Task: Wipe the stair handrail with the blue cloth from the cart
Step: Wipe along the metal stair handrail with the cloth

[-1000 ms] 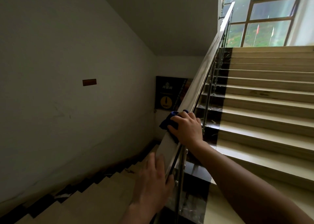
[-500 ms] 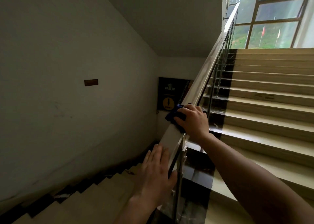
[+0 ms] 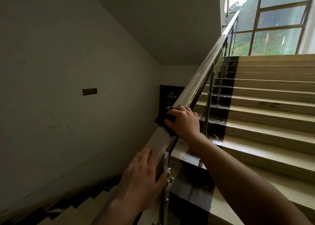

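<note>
My right hand (image 3: 184,122) curls over the crumpled blue cloth (image 3: 167,117), pressing it onto the long flat steel handrail (image 3: 203,71). The rail climbs on beyond the cloth; my left hand (image 3: 143,178) lies flat lower down it.

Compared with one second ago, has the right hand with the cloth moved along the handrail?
Yes. The right hand and blue cloth slid up the handrail, now covering the wall poster's yellow circle.

Nothing can be read here. The dark poster (image 3: 167,95) at mid-frame bears pale marks (too blurred to make out). The brown wall plaque (image 3: 89,91) left of it is equally illegible.
</note>
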